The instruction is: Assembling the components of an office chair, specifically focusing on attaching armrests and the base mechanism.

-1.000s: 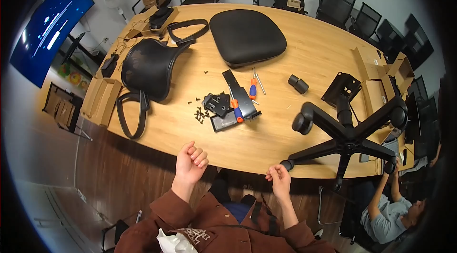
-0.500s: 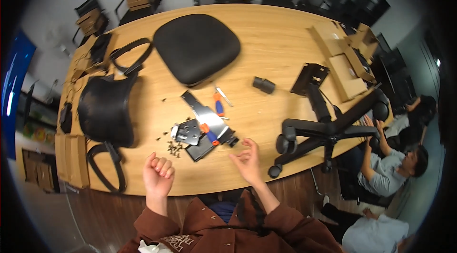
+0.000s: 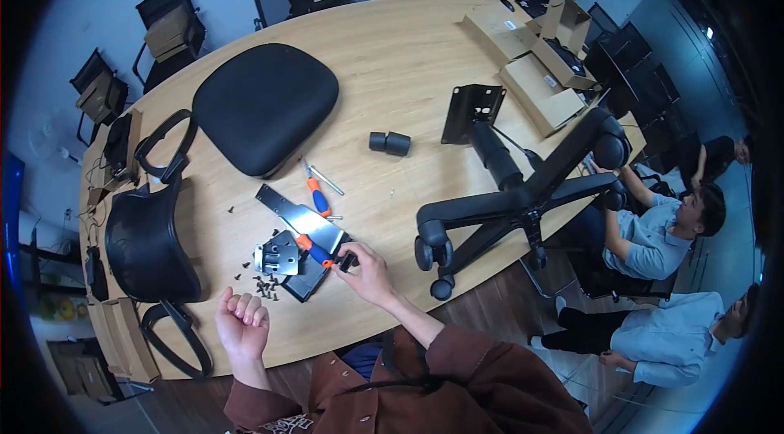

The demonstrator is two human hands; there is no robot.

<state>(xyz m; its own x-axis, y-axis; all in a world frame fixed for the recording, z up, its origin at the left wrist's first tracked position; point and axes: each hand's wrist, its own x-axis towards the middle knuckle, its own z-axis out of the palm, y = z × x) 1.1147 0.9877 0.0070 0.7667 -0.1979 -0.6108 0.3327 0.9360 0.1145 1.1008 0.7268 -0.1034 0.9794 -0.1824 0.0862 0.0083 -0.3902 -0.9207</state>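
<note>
My right hand (image 3: pixel 369 275) has its fingers around a small black knob (image 3: pixel 349 260) at the near end of a shiny metal bar (image 3: pixel 304 218). A blue and orange screwdriver (image 3: pixel 314 251) lies across that bar. Beside it are a metal mounting plate (image 3: pixel 280 254) and a black flat piece (image 3: pixel 309 277), partly covered. Several dark screws (image 3: pixel 266 288) are scattered close by. My left hand (image 3: pixel 242 328) is raised near the table's front edge, its fingers curled closed; whether anything is inside is hidden. A second screwdriver (image 3: pixel 318 197) lies farther off, next to a thin metal rod (image 3: pixel 328 180).
A black chair seat (image 3: pixel 265 107) lies beyond the tools. The backrest (image 3: pixel 151 242) and two armrest loops (image 3: pixel 175 340) are at the left. On the right, a wheeled chair base (image 3: pixel 506 205) lies on its side near opened cardboard boxes (image 3: pixel 541 93). A black cylinder (image 3: pixel 390 142) lies mid-table. People sit and stand at right.
My right hand has moved from hovering beside the metal bar to closing on the black knob at its end. My left hand stays curled. The whole view has turned and shifted.
</note>
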